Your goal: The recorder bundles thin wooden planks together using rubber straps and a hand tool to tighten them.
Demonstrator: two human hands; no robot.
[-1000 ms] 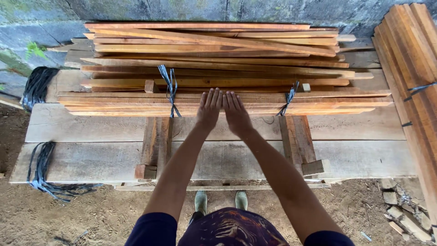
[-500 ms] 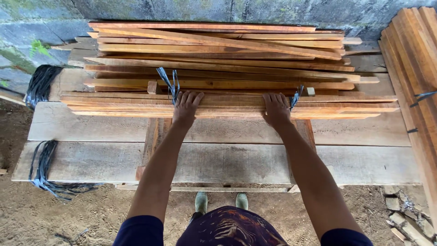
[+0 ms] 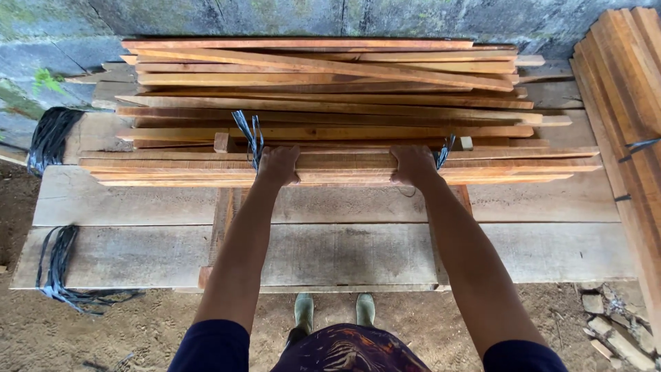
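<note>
Soft, even daylight, faint shadows under the slats (image 3: 344,124), sharp focus, slight wide-angle bowing at edges.

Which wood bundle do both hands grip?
The front tied bundle, nearest the person; left hand and right hand wrap it. The loose stack behind lies untouched.

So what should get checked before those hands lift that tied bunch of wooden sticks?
1. Left hand wrapped over the front bundle of long thin reddish wooden slats: ok.
2. Right hand on the same bundle: ok.
3. Hands set apart, between the two ties: ok.
4. Dark blue strap tie by the left hand in place: ok; its tightness: cannot tell.
5. Second dark tie by the right hand: in place, knot cannot tell.
6. Loose slats piled behind resting on the bundle: cannot tell.
</note>
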